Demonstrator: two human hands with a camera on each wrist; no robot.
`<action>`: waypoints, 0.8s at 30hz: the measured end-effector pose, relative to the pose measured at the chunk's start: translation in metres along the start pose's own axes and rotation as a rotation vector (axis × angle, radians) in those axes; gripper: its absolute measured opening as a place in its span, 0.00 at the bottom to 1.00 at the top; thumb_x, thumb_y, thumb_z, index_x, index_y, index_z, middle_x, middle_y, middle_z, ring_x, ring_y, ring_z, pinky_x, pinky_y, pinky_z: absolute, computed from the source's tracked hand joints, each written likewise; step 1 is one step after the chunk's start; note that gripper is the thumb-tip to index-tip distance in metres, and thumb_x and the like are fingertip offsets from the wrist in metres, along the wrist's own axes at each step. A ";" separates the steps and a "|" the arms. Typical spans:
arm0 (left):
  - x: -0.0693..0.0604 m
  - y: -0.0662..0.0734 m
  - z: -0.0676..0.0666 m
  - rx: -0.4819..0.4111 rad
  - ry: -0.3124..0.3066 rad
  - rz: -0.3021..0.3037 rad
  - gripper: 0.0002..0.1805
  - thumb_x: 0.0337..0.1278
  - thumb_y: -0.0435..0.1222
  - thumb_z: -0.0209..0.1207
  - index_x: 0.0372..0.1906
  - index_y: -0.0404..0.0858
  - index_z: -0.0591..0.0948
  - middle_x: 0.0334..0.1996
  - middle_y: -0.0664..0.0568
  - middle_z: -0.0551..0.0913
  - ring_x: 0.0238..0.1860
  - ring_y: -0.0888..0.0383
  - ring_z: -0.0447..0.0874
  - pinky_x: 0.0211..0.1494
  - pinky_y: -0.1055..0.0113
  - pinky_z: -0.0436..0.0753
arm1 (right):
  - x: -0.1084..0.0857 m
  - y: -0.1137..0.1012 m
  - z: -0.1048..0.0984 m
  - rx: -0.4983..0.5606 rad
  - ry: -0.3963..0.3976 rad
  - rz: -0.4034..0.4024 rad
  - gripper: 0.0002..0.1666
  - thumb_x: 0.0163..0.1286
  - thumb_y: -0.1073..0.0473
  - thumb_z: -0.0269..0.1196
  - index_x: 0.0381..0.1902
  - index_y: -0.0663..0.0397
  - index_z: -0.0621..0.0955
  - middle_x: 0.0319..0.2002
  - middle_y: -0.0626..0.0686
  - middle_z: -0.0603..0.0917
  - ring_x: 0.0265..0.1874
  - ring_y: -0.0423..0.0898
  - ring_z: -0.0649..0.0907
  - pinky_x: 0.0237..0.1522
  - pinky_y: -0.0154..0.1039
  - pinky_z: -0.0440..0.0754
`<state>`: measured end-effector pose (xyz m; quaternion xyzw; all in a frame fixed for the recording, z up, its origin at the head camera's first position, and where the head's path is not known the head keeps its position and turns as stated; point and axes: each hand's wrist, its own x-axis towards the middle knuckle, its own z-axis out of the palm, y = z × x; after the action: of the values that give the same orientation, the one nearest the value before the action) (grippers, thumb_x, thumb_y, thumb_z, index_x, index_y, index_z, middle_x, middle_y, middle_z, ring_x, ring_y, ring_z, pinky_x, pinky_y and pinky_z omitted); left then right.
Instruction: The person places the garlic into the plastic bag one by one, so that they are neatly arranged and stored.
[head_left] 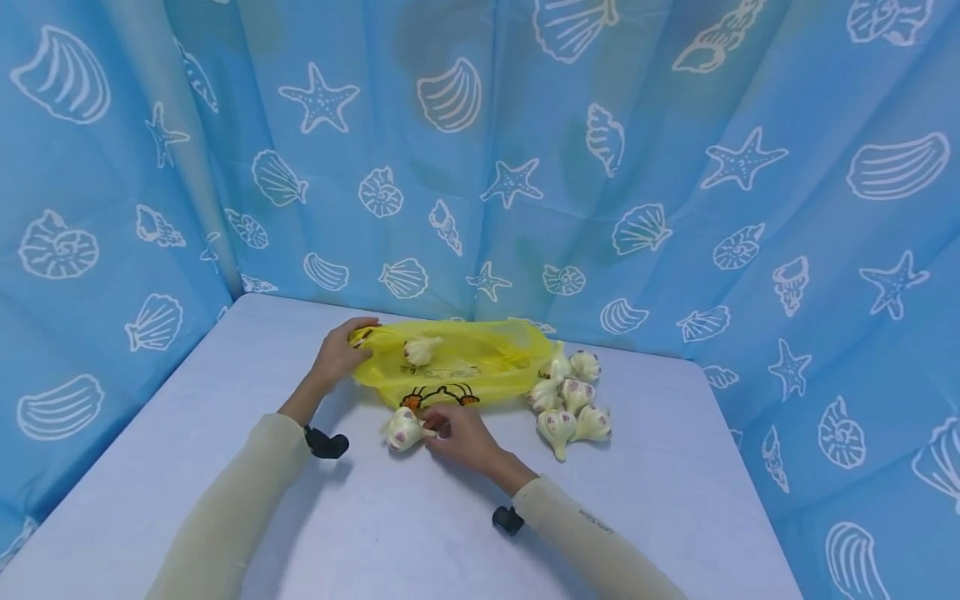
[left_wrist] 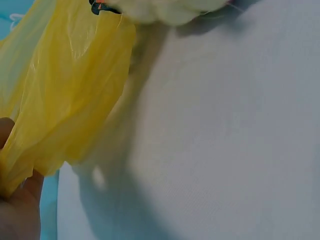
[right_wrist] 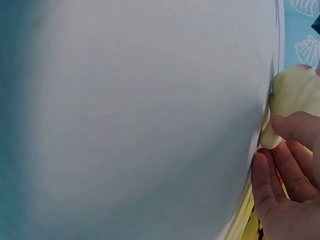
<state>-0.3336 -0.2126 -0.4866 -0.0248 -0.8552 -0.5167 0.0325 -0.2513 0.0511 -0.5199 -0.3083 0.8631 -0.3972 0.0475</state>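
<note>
A yellow plastic bag (head_left: 487, 342) with a dark and orange print lies on its side across the back of the table. At the bag's left end, my left hand (head_left: 341, 354) grips its edge; in the left wrist view the fingers (left_wrist: 27, 195) curl round the thin film. My right hand (head_left: 462, 435) pinches a garlic bulb (head_left: 403, 431) by its stem, in front of the bag. In the right wrist view the thumb (right_wrist: 297, 125) presses on that stem. Another garlic bulb (head_left: 420, 350) shows at the bag; whether it lies inside or on top I cannot tell.
Several more garlic bulbs (head_left: 576, 396) sit in a cluster at the bag's right end. Under everything is a white-covered table (head_left: 375, 533). A blue curtain (head_left: 480, 167) with white shell prints hangs behind and at both sides.
</note>
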 end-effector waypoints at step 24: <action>-0.004 -0.013 -0.024 -0.065 -0.009 -0.037 0.35 0.59 0.25 0.54 0.73 0.45 0.64 0.64 0.45 0.74 0.63 0.45 0.70 0.62 0.50 0.75 | -0.047 -0.013 -0.052 0.112 0.068 0.066 0.09 0.63 0.60 0.68 0.42 0.52 0.85 0.38 0.44 0.85 0.38 0.40 0.84 0.40 0.32 0.84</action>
<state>-0.3294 -0.2403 -0.4876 -0.0124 -0.8383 -0.5448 0.0184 -0.2245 0.1055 -0.4827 -0.2629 0.8504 -0.4532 0.0483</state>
